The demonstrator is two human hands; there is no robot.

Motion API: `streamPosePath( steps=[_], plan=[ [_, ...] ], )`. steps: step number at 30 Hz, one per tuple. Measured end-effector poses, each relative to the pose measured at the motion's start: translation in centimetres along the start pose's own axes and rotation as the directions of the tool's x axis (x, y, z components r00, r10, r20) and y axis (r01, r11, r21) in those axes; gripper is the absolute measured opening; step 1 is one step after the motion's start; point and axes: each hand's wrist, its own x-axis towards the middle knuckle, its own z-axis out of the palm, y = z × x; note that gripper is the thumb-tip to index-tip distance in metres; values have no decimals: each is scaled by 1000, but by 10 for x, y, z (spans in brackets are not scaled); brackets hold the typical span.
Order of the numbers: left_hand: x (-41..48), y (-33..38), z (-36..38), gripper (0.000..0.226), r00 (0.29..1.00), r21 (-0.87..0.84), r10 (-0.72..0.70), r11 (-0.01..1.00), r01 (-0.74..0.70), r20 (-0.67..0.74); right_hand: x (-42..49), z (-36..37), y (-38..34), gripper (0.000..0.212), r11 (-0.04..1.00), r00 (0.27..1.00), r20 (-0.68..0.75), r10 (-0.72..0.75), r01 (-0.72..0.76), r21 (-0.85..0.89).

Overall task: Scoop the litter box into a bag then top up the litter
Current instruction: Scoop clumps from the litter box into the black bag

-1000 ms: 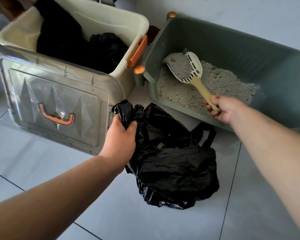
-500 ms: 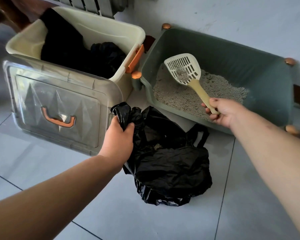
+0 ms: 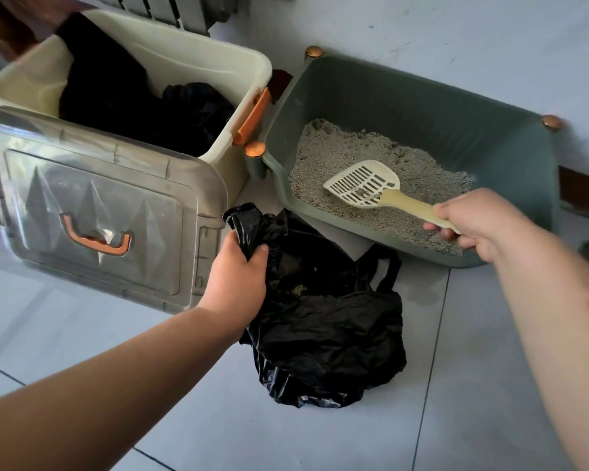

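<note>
step: I am carrying a clump on the scoop (image 3: 363,184) | right grip (image 3: 480,222) clasping its handle | left grip (image 3: 237,277) bunching the bag (image 3: 323,321) rim | bag mouth lying below-left of the scoop, beside the litter box (image 3: 405,96), nearer my left

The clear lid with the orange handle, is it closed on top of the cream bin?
No, the clear lid leans against the front of the cream bin, whose top is open with dark items inside.

The tiled floor (image 3: 456,419) carries a green litter box (image 3: 510,171); left of it a cream bin (image 3: 249,68), in front a black bag (image 3: 327,338).
</note>
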Motion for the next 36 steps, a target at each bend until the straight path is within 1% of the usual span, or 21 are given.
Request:
streamPosePath(
  steps=[5, 9, 12, 15, 20, 22, 26, 29, 33, 36],
  plan=[
    [5, -5, 0, 5, 1000, 0, -18, 1000, 18, 6, -13, -5, 2, 17, 999, 997, -72, -20, 23, 34],
    [8, -6, 1, 4, 999, -6, -33, 999, 33, 18, -22, -14, 23, 18, 996, 990, -143, 16, -3, 94],
    [10, -6, 4, 6, 999, -6, -35, 999, 35, 27, -27, -21, 37, 20, 997, 988, -148, 45, -36, 65],
    [10, -7, 6, 11, 1000, 17, -20, 1000, 20, 23, -28, -18, 47, 21, 997, 989, -128, 68, -65, 32],
    [8, -7, 7, 11, 999, 17, -16, 1000, 16, 31, -10, 10, 33, 21, 994, 992, -90, 87, -80, 77],
    [8, -7, 5, 11, 999, 13, -16, 1000, 16, 34, 2, 23, 22, 22, 987, 992, -82, 100, -88, 138],
    [7, -8, 4, 10, 999, -4, -25, 1000, 25, 32, 24, 47, 3, 15, 932, 992, -16, 124, -111, 345],
    [9, -10, 2, 8, 999, -13, -37, 999, 37, 17, 37, 63, 1, 13, 916, 993, 3, 121, -113, 386],
    [9, -13, -2, 6, 998, -16, -54, 998, 55, 16, 45, 70, 1, 29, 900, 992, 77, 100, -123, 419],
    [9, -14, -4, 6, 998, -19, -63, 998, 64, 12, 50, 66, 1, 28, 878, 985, 132, 107, -156, 452]
  ],
)
